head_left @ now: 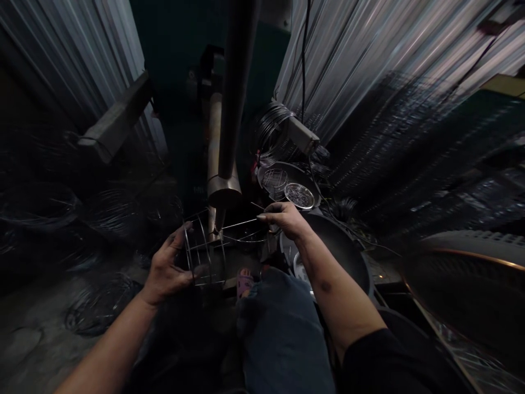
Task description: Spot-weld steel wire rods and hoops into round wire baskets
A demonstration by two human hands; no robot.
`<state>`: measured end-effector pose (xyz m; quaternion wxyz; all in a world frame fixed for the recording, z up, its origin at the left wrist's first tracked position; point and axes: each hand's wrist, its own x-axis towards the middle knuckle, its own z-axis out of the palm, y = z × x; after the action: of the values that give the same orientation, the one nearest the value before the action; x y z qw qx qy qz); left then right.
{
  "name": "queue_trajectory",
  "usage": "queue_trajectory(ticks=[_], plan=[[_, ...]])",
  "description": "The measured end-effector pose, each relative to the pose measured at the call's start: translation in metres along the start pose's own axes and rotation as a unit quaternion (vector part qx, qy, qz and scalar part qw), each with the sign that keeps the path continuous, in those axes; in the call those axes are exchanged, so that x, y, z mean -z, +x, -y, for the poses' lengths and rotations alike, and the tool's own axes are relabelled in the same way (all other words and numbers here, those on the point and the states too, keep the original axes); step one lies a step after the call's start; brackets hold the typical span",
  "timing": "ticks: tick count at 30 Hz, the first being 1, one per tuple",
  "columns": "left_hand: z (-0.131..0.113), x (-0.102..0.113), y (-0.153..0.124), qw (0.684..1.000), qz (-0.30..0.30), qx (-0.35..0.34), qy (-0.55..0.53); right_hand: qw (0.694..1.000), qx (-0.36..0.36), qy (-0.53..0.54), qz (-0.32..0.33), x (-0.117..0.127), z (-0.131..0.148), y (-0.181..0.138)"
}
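Observation:
My left hand (168, 268) grips the left end of a round wire frame (198, 254), its fingers and thumb wrapped about the rim. The frame lies on its side, with several hoops joined by straight wires. My right hand (283, 216) pinches a thin metal wire (241, 223) between thumb and fingertips; the wire runs left toward the frame. Between my hands stands a metal machine arm with a round brass-coloured electrode (215, 232), and the frame sits around or right beside its lower tip; I cannot tell which.
A dark upright metal bar (238, 87) rises in front of me. To the right are a large basin (348, 246), a smaller basin (262, 174) holding a wire piece and a dish of small parts (299, 195), and coiled wire (270, 131). A fan-like round guard (467, 257) stands at far right.

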<state>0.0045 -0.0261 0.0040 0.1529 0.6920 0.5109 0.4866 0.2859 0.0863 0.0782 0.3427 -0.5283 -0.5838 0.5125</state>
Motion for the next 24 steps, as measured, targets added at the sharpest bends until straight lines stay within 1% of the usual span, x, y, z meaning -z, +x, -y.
queue_trajectory(ticks=[5,11,14,16,17,19,21,22,24], plan=[[0.005,-0.001,-0.002,1.0,0.001,-0.018,-0.017,1.0,0.012,-0.006,0.001,0.001,-0.001,-0.001],[0.009,-0.003,-0.003,0.998,-0.002,-0.004,-0.063,1.0,0.0,0.013,0.003,-0.005,0.0,-0.003],[0.006,-0.002,-0.001,0.999,-0.011,-0.008,-0.038,1.0,-0.004,0.017,0.006,-0.007,-0.001,-0.002],[0.004,0.0,-0.001,1.0,-0.009,-0.008,-0.01,1.0,0.016,-0.003,-0.002,-0.003,-0.001,-0.005],[0.003,0.002,-0.003,1.0,-0.007,-0.007,-0.004,0.999,0.035,-0.027,-0.021,0.001,0.001,-0.009],[0.002,0.004,-0.007,1.0,-0.001,-0.003,-0.004,0.988,0.072,-0.113,-0.081,0.014,0.006,-0.021],[0.002,0.006,-0.012,1.0,-0.002,0.001,-0.01,0.96,0.082,-0.231,-0.133,0.028,0.015,-0.039],[0.002,0.007,-0.014,1.0,-0.005,0.001,-0.012,0.944,0.081,-0.288,-0.142,0.032,0.019,-0.048],[0.002,0.007,-0.017,1.0,-0.013,0.002,-0.015,0.92,0.09,-0.362,-0.12,0.032,0.028,-0.065]])
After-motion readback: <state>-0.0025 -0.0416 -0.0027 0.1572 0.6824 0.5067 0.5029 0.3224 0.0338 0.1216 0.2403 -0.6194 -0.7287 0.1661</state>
